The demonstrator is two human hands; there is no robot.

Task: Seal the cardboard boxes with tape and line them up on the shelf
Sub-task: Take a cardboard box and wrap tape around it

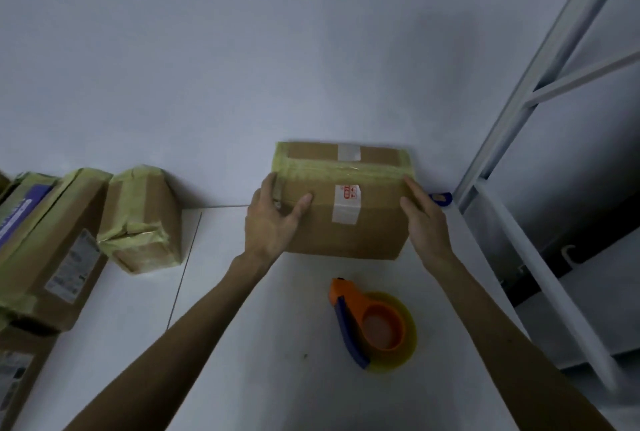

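Squarely, box (349,226) between left hand (273,219), right hand (424,222)

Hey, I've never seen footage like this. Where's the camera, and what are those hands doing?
There is no machine: one camera worn on a person's head looks down at their bare arms. The left hand grips the left end of a taped brown cardboard box and the right hand lies flat against its right end. On the white surface nearby lie an orange and blue tape dispenser and other taped boxes; a white metal shelf frame stands at right.
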